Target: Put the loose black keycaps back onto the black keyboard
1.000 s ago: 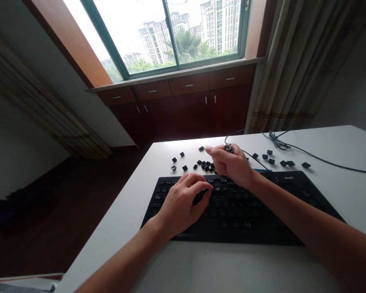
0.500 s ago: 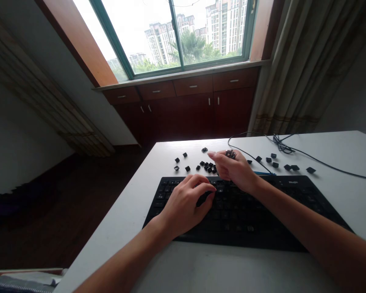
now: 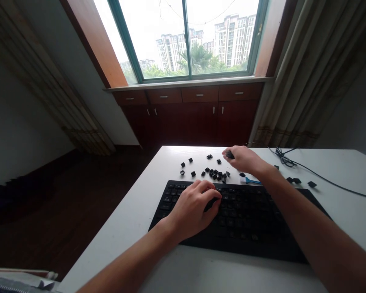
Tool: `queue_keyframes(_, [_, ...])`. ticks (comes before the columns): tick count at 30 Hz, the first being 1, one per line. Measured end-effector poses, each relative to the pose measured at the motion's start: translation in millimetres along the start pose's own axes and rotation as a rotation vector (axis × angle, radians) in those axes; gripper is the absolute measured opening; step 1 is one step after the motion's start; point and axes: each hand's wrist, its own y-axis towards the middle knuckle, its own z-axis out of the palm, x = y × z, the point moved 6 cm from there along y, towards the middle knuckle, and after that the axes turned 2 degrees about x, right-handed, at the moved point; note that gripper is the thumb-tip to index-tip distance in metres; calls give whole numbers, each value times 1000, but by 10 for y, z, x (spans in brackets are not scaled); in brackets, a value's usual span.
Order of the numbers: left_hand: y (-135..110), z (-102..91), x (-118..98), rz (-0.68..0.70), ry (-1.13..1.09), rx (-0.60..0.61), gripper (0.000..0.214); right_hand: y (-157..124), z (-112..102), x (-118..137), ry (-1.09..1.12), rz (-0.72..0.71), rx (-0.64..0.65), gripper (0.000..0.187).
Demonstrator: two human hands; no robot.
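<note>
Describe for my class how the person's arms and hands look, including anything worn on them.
The left hand and right hand are both bare, without gloves. The left forearm and right forearm show no sleeves, and no watch or bracelet is visible at either wrist. No markings stand out. Fingernail details are too small to tell.

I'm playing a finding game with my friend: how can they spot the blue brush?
Start at the white table, then find the black keyboard on it. Just past the keyboard's far edge, by the right forearm, lies a small brush with its pale bristles toward the left. It's the only blue thing on the table; the loose keys near it are all black.
</note>
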Motion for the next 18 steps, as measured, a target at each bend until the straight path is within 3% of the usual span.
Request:
queue_keyframes(4, [3,-8,10,-22,-3,4,15,17,117,66,-111,10,131,23])
queue_keyframes(12, [125,-178,166,-84,40,-11,20,-168,120,42,-156,11,351,29])
queue_keyframes(15, [294,-282,272,-102,174,72,29,-143,196,30,-142,-1,380,24])
queue_keyframes(18, [502,-370,324,-66,278,229,29,-112,226,4,-120,-9,377,18])
